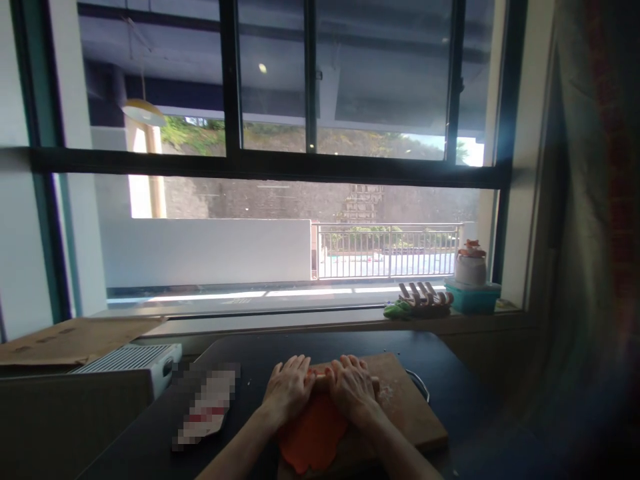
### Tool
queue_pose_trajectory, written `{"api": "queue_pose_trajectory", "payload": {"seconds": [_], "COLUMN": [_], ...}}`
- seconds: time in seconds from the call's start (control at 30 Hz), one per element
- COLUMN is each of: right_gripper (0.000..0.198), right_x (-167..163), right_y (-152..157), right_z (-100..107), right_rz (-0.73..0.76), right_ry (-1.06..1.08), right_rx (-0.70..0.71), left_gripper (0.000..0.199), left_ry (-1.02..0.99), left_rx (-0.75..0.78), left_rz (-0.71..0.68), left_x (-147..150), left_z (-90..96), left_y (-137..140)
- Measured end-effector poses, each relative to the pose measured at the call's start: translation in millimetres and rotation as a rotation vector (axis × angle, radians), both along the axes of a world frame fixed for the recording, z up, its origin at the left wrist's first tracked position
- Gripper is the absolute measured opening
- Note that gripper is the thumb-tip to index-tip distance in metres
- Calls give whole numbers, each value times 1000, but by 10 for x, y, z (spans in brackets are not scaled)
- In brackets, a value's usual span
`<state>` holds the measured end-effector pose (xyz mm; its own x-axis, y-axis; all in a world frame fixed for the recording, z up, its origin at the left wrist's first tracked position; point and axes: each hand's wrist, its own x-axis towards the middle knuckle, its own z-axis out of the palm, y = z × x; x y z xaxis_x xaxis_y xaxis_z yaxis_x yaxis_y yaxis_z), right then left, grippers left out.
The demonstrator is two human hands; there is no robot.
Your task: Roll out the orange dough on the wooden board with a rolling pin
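Observation:
My left hand (289,389) and my right hand (353,387) lie side by side over a short wooden rolling pin (321,383). The fingers stretch forward across the pin, which shows between the hands and at the right end. Below it a flat, uneven sheet of orange dough (313,437) spreads toward me. Part of the dough's far edge is hidden under the hands and pin. A wooden cutting board (417,420) bears it all, with a dusting of white flour to the right of my right hand.
The board rests on a dark table (260,350). A blurred packet (207,407) lies at the left. Beyond stand a white heater-like unit (145,363) and cardboard (75,340). On the windowsill are a brown rack-like item (425,300), a green cloth (397,309) and a teal box (473,298).

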<state>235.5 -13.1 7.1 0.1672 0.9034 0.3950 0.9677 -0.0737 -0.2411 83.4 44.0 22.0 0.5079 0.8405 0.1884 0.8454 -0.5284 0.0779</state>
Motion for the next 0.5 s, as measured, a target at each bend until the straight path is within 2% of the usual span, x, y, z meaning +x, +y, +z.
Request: {"api": "queue_pose_trajectory", "payload": {"seconds": [0.1,0.33,0.5], "right_gripper": [41,42,41], "right_x": [8,110,85], "right_y": [63,420,321], "right_z": [48,167,138], "right_rz": [-29,-88,-70], "right_ry": [2,-2,7], "right_rx": [-48,-159,-141], "left_gripper": [57,53,53], "left_ry": [0,17,19], "left_rx": [-13,-47,-49], "left_rz": [13,50,38], "left_x": [40,213,175], "left_z": [18,130,112], "left_y": [59,267,215]}}
